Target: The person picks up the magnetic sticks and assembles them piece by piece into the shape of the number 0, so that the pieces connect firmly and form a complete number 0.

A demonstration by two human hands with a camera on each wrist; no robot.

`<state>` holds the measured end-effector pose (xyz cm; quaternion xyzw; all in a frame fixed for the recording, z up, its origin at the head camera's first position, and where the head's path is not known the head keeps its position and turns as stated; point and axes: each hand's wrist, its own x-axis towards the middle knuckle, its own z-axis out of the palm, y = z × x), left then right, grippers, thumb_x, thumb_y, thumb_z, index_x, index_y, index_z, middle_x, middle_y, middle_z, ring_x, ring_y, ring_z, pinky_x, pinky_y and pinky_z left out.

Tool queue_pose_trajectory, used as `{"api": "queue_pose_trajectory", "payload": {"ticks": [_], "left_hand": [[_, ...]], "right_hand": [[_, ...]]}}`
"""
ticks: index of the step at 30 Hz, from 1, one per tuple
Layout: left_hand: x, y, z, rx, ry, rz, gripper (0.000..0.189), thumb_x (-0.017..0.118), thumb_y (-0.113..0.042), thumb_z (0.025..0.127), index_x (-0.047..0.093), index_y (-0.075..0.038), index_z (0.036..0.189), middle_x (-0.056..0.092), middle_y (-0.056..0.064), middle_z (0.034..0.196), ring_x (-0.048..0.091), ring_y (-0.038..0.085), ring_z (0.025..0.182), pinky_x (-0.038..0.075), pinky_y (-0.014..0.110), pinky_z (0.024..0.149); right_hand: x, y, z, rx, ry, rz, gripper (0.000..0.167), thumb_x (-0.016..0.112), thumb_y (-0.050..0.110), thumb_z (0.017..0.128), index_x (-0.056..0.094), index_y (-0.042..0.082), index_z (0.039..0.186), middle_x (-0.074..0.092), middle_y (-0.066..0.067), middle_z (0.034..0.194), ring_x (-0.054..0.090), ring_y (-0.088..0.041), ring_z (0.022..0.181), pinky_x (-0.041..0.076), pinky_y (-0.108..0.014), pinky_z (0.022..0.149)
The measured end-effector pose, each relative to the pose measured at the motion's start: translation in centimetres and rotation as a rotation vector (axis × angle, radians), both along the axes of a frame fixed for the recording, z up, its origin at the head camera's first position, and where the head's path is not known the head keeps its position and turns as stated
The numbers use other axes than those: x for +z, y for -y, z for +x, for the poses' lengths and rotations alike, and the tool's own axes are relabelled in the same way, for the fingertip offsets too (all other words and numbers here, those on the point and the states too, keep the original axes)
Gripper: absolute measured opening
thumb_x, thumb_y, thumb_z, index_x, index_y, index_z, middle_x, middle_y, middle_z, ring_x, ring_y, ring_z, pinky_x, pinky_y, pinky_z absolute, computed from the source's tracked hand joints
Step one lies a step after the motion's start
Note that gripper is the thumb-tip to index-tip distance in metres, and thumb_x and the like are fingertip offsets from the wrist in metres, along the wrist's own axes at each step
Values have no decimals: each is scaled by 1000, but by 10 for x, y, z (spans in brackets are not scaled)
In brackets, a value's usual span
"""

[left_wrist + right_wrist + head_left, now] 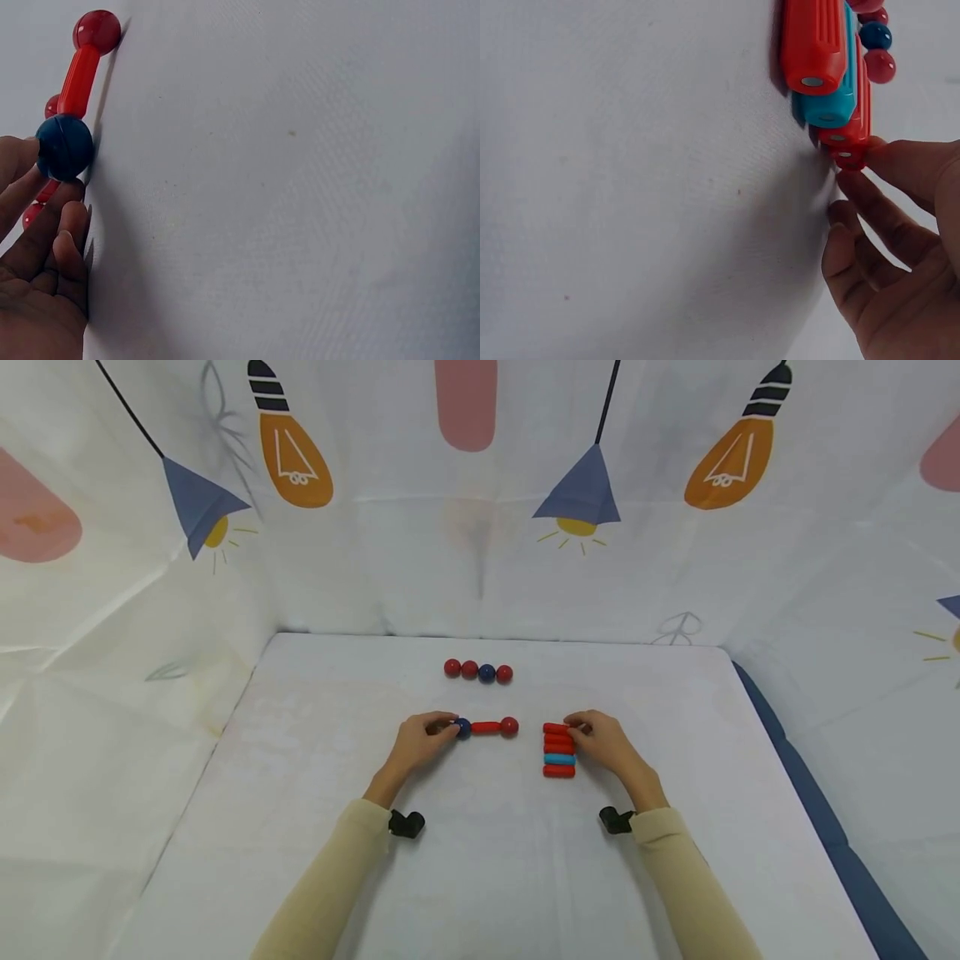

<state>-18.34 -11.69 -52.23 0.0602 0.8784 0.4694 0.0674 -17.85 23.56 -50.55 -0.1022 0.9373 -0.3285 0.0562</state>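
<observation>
My left hand (422, 742) pinches a dark blue ball (64, 148) between thumb and fingers. A red rod (486, 727) joins that ball to a red ball (509, 727), making a short straight bar that lies left to right. On the other side, my right hand (604, 742) pinches the right end of the farthest red rod (555, 728) in a column of rods. Nearer me in that column lie more red rods (558, 749) and one light blue rod (559, 759). The right wrist view shows a small metallic disc in the rods' ends.
Beyond the hands, a row of touching balls, three red (469, 670) and one blue (487, 673), lies on the white table (480, 868). Patterned white cloth (420, 552) hangs behind the table's far edge. A dark blue padded edge (810, 793) runs along the right side.
</observation>
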Motion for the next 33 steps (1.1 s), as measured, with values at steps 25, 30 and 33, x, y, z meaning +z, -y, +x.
{"api": "queue_pose_trajectory", "payload": {"ticks": [25, 30, 33], "left_hand": [[0, -2, -1, 23, 36, 4, 34, 71, -32, 98, 73, -17, 129, 74, 7, 119, 61, 23, 100, 52, 37, 90], [-2, -2, -1, 24, 43, 8, 35, 70, -32, 98, 73, -17, 129, 74, 7, 121, 62, 24, 102, 52, 40, 92], [-4, -3, 0, 27, 47, 7, 35, 70, -33, 98, 73, -17, 130, 73, 7, 121, 62, 24, 102, 52, 41, 93]], "right_hand": [[6, 4, -1, -44, 21, -53, 25, 63, 18, 102, 67, 1, 120, 72, -16, 111, 66, -31, 102, 56, -48, 92], [4, 13, 6, -55, -13, -111, 21, 67, 17, 100, 69, 4, 116, 75, -13, 109, 67, -29, 99, 58, -47, 90], [2, 20, 11, -59, -20, -147, 19, 68, 17, 99, 70, 5, 114, 75, -11, 107, 67, -27, 98, 57, -46, 89]]}}
